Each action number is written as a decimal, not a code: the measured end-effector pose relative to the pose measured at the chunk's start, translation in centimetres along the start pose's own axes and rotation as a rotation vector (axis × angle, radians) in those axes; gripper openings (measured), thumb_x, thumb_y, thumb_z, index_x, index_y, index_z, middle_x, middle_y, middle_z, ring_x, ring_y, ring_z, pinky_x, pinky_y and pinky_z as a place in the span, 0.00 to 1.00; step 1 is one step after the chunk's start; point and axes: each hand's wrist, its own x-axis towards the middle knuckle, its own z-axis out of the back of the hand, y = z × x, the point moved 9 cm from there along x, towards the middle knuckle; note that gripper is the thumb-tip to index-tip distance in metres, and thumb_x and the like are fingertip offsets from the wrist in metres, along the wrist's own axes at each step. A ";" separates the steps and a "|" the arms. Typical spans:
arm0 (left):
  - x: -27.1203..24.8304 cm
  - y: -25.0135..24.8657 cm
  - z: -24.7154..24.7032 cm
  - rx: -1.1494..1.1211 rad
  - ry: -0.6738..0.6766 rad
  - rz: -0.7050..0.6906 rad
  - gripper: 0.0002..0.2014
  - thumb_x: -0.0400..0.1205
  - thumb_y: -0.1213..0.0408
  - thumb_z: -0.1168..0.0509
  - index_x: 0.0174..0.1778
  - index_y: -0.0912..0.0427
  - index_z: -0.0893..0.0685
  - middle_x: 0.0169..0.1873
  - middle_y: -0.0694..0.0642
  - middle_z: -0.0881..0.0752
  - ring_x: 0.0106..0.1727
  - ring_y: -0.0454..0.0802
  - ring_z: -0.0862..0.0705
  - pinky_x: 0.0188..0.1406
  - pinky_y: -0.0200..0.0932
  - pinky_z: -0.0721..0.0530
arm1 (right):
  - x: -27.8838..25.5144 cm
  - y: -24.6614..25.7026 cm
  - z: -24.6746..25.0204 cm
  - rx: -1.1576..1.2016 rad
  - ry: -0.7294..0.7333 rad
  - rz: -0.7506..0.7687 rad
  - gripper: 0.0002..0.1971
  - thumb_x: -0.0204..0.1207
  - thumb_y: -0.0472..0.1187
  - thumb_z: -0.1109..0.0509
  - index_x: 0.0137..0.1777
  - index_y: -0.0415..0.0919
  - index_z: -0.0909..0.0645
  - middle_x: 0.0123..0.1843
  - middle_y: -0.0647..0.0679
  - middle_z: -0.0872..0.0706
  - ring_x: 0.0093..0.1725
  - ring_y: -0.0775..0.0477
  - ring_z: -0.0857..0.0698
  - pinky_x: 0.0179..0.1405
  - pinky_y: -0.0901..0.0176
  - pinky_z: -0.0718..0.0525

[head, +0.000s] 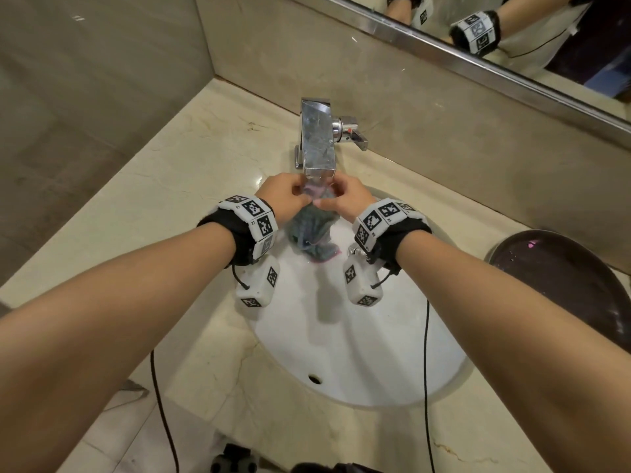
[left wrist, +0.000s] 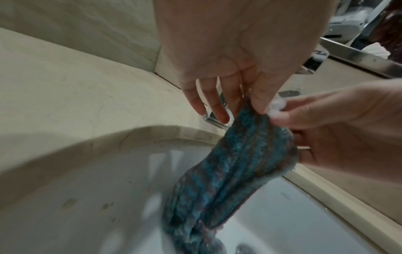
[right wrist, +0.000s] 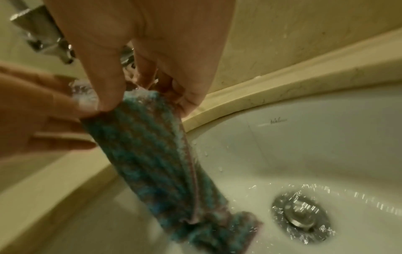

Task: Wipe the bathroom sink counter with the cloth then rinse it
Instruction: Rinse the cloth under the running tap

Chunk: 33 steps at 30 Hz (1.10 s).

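Under the faucet (head: 318, 145), from the head view, left hand (head: 283, 196) and right hand (head: 345, 199) both pinch the cloth (head: 312, 233) by its top edge. Left-wrist view: it hangs limp below the fingers (left wrist: 217, 110) into the sink (left wrist: 87, 197). Right-wrist view: soaked, probably heavy and slippery; best gripped bunched near the top.

1. The right hand (right wrist: 139, 43) reaches down from the top edge, thumb and fingers pinching the upper edge of a blue striped cloth (right wrist: 152, 154).
2. The left hand (right wrist: 37, 106) enters from the left edge, blurred, its fingertips meeting the same upper edge of the cloth, where water shows.
3. The cloth hangs in a bunched strip, its lower end lying on the white sink basin (right wrist: 304, 146).
4. A metal drain stopper (right wrist: 301, 218) sits right of the cloth end, wet and glinting.
5. A chrome faucet (right wrist: 43, 37) shows behind the right hand, upper left.
6. The beige marble worktop (right wrist: 282, 89) rims the basin.
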 end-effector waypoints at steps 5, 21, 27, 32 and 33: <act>0.2 0.0 0.2 -0.129 0.011 0.007 0.13 0.79 0.69 0.35 0.58 0.61 0.15 0.55 0.62 0.12 0.59 0.58 0.16 0.65 0.52 0.20 | 0.3 -1.7 -0.6 -0.299 0.042 -0.033 0.15 0.75 0.35 0.29 0.61 0.35 0.20 0.57 0.42 0.15 0.55 0.43 0.17 0.49 0.59 0.22; -0.7 4.9 -1.2 0.114 0.144 0.254 0.23 0.77 0.61 0.31 0.67 0.60 0.27 0.60 0.61 0.18 0.60 0.59 0.19 0.50 0.41 0.26 | 0.1 1.2 -0.2 0.082 -0.079 0.058 0.16 0.76 0.29 0.32 0.63 0.29 0.21 0.55 0.38 0.15 0.52 0.50 0.21 0.52 0.63 0.24; -0.2 2.1 -0.5 -0.008 0.059 0.109 0.26 0.76 0.66 0.30 0.70 0.58 0.27 0.62 0.62 0.17 0.62 0.58 0.18 0.56 0.42 0.24 | -0.1 1.9 -0.2 0.091 -0.052 0.093 0.14 0.75 0.27 0.31 0.61 0.26 0.20 0.52 0.40 0.16 0.52 0.50 0.21 0.43 0.79 0.22; -0.1 1.2 0.4 0.062 -0.006 0.068 0.10 0.80 0.63 0.35 0.52 0.63 0.14 0.50 0.63 0.12 0.50 0.58 0.18 0.45 0.39 0.29 | 0.2 1.3 0.2 0.036 -0.071 0.105 0.18 0.74 0.28 0.29 0.63 0.27 0.21 0.47 0.47 0.19 0.48 0.52 0.21 0.35 0.82 0.25; -0.1 1.1 0.6 0.046 -0.020 0.062 0.10 0.80 0.63 0.36 0.52 0.62 0.14 0.50 0.62 0.12 0.46 0.54 0.19 0.44 0.39 0.28 | 0.3 1.0 0.2 -0.006 -0.066 0.096 0.18 0.73 0.29 0.29 0.63 0.28 0.21 0.43 0.49 0.20 0.43 0.54 0.22 0.34 0.81 0.26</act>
